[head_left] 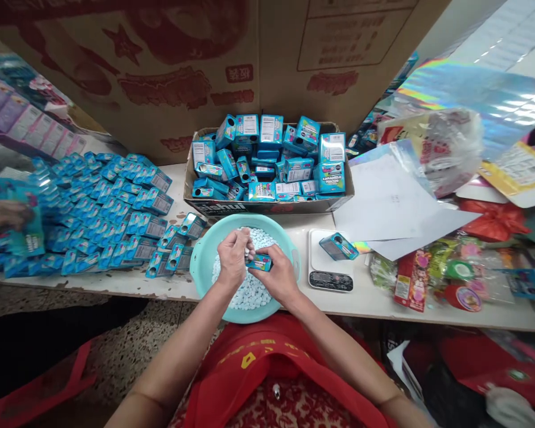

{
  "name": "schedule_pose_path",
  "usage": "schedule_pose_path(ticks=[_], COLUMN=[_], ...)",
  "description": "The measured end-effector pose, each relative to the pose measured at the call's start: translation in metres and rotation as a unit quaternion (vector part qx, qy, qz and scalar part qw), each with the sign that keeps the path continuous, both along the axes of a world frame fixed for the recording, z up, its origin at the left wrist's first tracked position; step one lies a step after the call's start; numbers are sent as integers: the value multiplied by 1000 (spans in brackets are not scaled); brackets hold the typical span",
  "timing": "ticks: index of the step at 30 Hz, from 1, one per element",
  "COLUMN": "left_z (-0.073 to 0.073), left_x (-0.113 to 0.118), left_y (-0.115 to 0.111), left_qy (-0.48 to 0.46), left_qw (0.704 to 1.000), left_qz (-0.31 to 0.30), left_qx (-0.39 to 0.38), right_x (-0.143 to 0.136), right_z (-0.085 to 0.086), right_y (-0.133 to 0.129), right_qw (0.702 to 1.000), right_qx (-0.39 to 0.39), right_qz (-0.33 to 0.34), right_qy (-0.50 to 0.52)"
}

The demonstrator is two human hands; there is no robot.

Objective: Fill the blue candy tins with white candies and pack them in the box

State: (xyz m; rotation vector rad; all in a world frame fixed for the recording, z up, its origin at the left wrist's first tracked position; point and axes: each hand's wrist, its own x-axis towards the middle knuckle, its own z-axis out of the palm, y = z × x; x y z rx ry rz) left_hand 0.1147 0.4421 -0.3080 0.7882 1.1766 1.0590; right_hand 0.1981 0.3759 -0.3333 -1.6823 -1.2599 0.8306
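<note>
Above a turquoise plastic basin, both of my hands are close together. My left hand is closed, with a few pale blue candies showing at its fingers. In my right hand is a small blue candy box, gripped between thumb and fingers, its end turned toward the left hand. More pale blue candies fill the basin beneath. Just right of the basin is a white digital scale with a blue candy box lying tilted on it.
Behind the basin stands an open carton heaped with blue boxes. Rows of blue boxes cover the left side, where another person's hand is. White paper and packaged sweets lie right. A large cardboard box rises behind.
</note>
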Motion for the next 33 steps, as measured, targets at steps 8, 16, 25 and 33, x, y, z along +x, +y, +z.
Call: schedule_pose_path(ticks=[8,16,25,33], left_z=[3,-20,-26,-38], left_x=[-11,3,-23,76], left_y=[2,-4,29,5], left_qy=[-1,108,-70,-119], left_qw=[996,981,968,950], left_qz=[-85,-163,-15,-156], left_qx=[21,-15,-241,-241], right_x=[2,1,27,68], right_z=[-13,-28,-4,15], right_y=[-4,-14,-39,-101], right_qw=[999,998,986,954], right_qx=[6,-14,15,0], right_qz=[-30,-39,-114,-265], right_qy=[33,40,121,140])
